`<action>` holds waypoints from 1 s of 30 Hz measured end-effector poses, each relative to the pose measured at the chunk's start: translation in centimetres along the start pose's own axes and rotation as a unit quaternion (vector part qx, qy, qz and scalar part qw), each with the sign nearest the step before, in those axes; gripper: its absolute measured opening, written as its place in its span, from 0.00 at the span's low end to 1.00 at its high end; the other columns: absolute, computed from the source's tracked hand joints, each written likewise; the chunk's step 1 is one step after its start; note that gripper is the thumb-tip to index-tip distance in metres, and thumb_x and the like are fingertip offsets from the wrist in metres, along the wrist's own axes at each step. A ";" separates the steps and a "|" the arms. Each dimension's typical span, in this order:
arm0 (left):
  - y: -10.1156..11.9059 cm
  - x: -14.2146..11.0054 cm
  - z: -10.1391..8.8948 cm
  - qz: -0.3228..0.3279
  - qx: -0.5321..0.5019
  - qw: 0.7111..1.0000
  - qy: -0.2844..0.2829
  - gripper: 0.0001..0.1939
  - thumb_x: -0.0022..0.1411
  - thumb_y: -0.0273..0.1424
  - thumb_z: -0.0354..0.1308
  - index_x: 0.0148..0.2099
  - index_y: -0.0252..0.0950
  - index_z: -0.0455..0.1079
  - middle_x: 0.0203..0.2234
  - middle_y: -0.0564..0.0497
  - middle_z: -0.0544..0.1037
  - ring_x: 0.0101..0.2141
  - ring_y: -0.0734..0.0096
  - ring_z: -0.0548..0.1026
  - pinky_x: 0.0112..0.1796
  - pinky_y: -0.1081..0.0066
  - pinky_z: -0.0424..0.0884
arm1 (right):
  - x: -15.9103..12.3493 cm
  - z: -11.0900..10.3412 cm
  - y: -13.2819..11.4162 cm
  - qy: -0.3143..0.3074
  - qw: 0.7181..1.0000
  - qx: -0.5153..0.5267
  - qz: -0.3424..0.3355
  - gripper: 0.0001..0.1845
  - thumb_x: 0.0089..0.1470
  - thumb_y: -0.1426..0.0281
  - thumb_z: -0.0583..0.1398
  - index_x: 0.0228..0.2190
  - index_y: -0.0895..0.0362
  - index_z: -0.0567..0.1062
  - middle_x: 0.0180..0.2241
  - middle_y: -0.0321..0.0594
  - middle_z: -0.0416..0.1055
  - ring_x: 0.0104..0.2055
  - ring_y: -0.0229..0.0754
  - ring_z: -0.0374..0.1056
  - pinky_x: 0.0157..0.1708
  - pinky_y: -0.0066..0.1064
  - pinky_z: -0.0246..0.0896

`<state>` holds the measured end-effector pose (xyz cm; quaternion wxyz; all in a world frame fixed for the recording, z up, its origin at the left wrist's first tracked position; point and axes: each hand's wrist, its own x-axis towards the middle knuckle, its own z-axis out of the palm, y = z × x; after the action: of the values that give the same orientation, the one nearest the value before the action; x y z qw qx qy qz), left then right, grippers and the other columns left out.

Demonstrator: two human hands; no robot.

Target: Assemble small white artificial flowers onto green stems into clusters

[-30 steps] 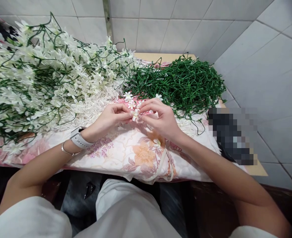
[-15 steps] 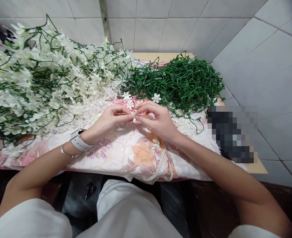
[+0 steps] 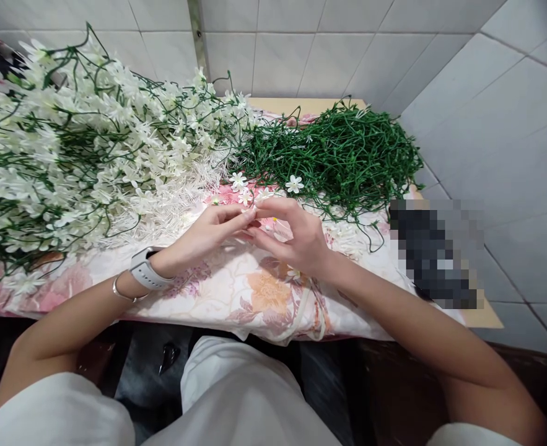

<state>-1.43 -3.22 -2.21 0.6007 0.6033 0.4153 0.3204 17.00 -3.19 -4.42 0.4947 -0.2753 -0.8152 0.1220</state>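
My left hand (image 3: 208, 232) and my right hand (image 3: 298, 238) meet fingertip to fingertip over a floral cloth (image 3: 254, 294). Both are closed in a pinch on a small white flower (image 3: 253, 211), of which only a sliver shows between the fingers. A tiny yellow speck sits inside the curl of my right fingers. Just beyond the hands lie loose white flowers (image 3: 294, 184) on the cloth. My left wrist wears a white watch (image 3: 145, 267) and a thin bracelet.
A big heap of white flower sprays on green stems (image 3: 82, 142) fills the left of the table. A pile of bare green stems (image 3: 342, 155) lies at the back right. A blurred dark object (image 3: 435, 254) sits at the right table edge. Tiled walls close in behind and to the right.
The hands have risen slightly and turned. My left fingers now stretch out further toward the right hand, and the small flower is more hidden than before.
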 end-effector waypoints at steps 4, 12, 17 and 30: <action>-0.1 0.4 -0.4 0.010 0.014 0.999 0.039 0.15 0.60 0.40 0.59 0.34 0.31 0.73 0.29 0.49 0.76 0.29 0.75 0.73 0.31 0.76 0.69 | 0.3 -0.1 0.2 -0.010 0.990 0.112 0.090 0.18 0.54 0.73 0.60 0.46 0.52 0.63 0.42 0.39 0.73 0.43 0.40 0.73 0.45 0.35 0.70; 1.2 1.7 -3.1 0.114 -0.007 0.949 0.294 0.08 0.60 0.32 0.58 0.32 0.33 0.72 0.28 0.50 0.76 0.29 0.77 0.74 0.30 0.76 0.72 | 0.7 -0.6 2.3 0.086 0.965 0.112 0.220 0.12 0.53 0.76 0.54 0.39 0.51 0.68 0.50 0.41 0.65 0.47 0.41 0.70 0.35 0.32 0.72; 1.3 1.8 -3.5 0.129 -0.004 0.946 0.296 0.07 0.60 0.32 0.57 0.32 0.33 0.71 0.27 0.50 0.75 0.28 0.77 0.74 0.29 0.77 0.72 | 2.2 -0.9 3.4 0.012 0.985 -0.040 0.168 0.14 0.48 0.80 0.51 0.33 0.54 0.72 0.48 0.44 0.68 0.55 0.47 0.62 0.53 0.46 0.61; 0.2 1.2 -2.5 0.143 0.050 0.974 0.171 0.11 0.61 0.35 0.56 0.31 0.33 0.69 0.25 0.51 0.72 0.28 0.76 0.70 0.29 0.75 0.66 | 4.6 1.1 3.1 -0.064 0.964 -0.153 0.207 0.06 0.46 0.76 0.60 0.21 0.56 0.71 0.38 0.44 0.75 0.46 0.50 0.65 0.46 0.46 0.58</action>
<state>-3.07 -0.98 -1.98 0.4377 0.6221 0.4367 0.4803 15.41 2.05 -3.02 0.3572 -0.5019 -0.7795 0.1133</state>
